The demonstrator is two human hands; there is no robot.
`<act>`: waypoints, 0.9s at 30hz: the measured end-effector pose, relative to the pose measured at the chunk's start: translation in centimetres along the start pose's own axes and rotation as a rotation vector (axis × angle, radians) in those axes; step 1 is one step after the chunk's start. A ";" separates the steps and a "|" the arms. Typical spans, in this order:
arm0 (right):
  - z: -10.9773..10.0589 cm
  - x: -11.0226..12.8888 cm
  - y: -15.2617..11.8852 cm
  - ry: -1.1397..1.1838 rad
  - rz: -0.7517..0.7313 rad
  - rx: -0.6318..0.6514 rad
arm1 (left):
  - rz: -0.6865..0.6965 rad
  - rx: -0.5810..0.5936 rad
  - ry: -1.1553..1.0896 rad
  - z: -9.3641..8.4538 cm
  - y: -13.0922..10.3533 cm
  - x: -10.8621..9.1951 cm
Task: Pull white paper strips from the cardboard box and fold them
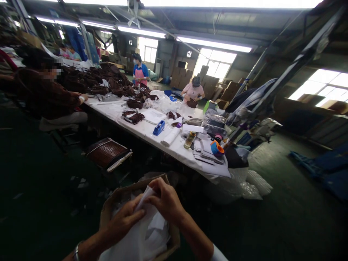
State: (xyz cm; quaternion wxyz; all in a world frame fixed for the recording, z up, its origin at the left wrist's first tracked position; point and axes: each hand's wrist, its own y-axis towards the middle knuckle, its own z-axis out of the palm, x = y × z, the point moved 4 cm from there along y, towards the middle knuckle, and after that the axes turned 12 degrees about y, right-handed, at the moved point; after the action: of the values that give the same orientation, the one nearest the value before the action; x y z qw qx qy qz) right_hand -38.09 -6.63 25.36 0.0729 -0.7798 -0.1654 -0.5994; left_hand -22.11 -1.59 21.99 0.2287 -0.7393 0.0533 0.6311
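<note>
Handle gently the thin white sheet (pixel 140 226), perhaps paper, pinched in left hand (pixel 126 215) and right hand (pixel 167 200) above the open brown cardboard box (pixel 106 212); grip edges lightly, avoiding creases.

Blocked over near carton (pixel 105 210) by left hand (pixel 125 216), right hand (pixel 166 198) and white sheet (pixel 148 214). Open at right over floor (pixel 288 188), up to plastic wrap (pixel 258 185). Stopped far-left by stool (pixel 108 154). Passable along near edge of tabletop (pixel 140 128), left of blue tape dispenser (pixel 159 128); crowded right of it by white roll (pixel 171 137), bottle (pixel 189 140).
</note>
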 end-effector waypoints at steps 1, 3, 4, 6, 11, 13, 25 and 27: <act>-0.2 -0.1 0.1 -0.054 -0.022 -0.006 | -0.014 -0.032 0.004 -0.2 -0.1 0.3; -0.6 -0.3 0.3 -0.123 -0.042 0.006 | -0.045 -0.083 0.020 -0.4 -0.2 0.9; -0.8 -0.4 0.4 -0.120 -0.032 0.040 | -0.060 -0.095 0.030 -0.5 -0.2 1.1; -0.8 -0.5 0.4 -0.056 -0.002 0.171 | -0.080 -0.109 0.047 -0.7 -0.1 1.3; -0.6 0.6 -0.5 0.105 -0.013 0.322 | -0.119 -0.174 0.013 -0.9 0.3 1.5; -0.8 0.7 -0.8 0.150 0.009 0.300 | -0.117 -0.124 -0.082 -0.6 0.5 1.3; -2.3 1.1 -3.1 -0.157 -0.238 -0.206 | -0.077 -0.170 -0.181 0.2 0.3 0.8; -2.0 0.5 -3.6 -0.141 -0.224 -0.277 | -0.074 -0.154 -0.093 0.1 0.5 1.5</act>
State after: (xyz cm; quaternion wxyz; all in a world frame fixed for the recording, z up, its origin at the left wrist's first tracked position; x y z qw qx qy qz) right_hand -41.09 -3.77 26.09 -0.1139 -0.7993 -0.1717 -0.5646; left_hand -22.05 -1.71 20.42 0.1965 -0.7262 -0.0332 0.6580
